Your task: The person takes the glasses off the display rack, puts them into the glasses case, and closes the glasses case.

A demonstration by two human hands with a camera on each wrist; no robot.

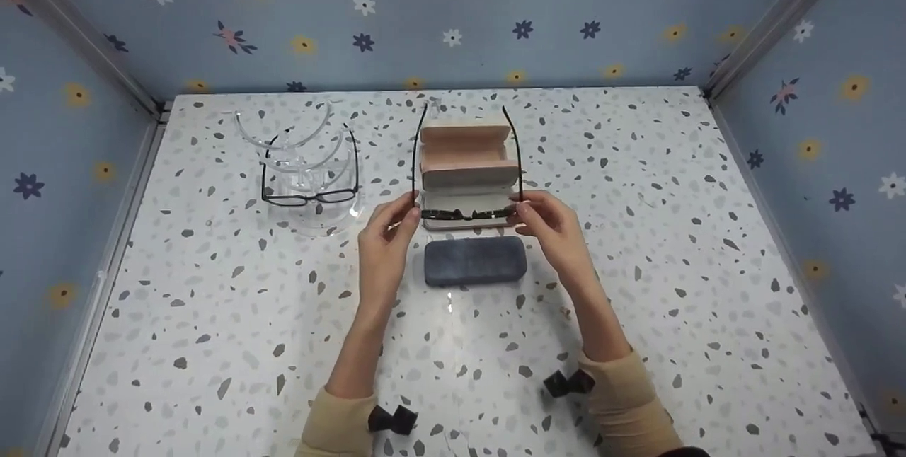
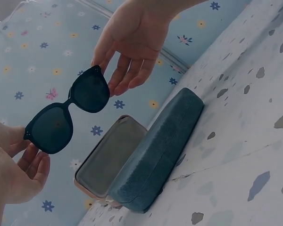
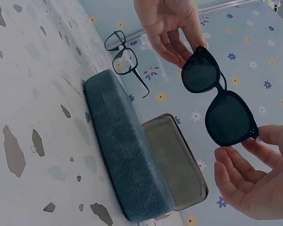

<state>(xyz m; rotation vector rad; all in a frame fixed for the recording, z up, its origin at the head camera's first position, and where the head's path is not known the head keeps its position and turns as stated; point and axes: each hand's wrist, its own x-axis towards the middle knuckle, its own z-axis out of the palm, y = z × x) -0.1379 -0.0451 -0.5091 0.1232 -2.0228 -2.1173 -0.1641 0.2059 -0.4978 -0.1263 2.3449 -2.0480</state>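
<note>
Black sunglasses [image 1: 466,215] are held up between two hands, raised off the surface [image 1: 679,230], their arms unfolded and pointing to the far side. Left hand [image 1: 386,245] pinches the left end of the frame between thumb and fingers; right hand [image 1: 559,239] pinches the right end the same way. Both wrist views show the dark lenses facing the near side. From the head view the frame overlaps the near part of an open case [image 1: 463,147], which has a pinkish lining at its far part and a paler inner face nearer. Just on the near side of it lies a blue-grey case [image 1: 476,260], closed, with its long side running left to right. Over to the left, well apart from the cases, a clear stand [image 1: 306,177] carries black-framed eyeglasses [image 1: 311,199]. Tan sleeves [image 1: 338,418] cover the forearms, and a blue flowered wall [image 1: 425,4] rises along the far edge.
</note>
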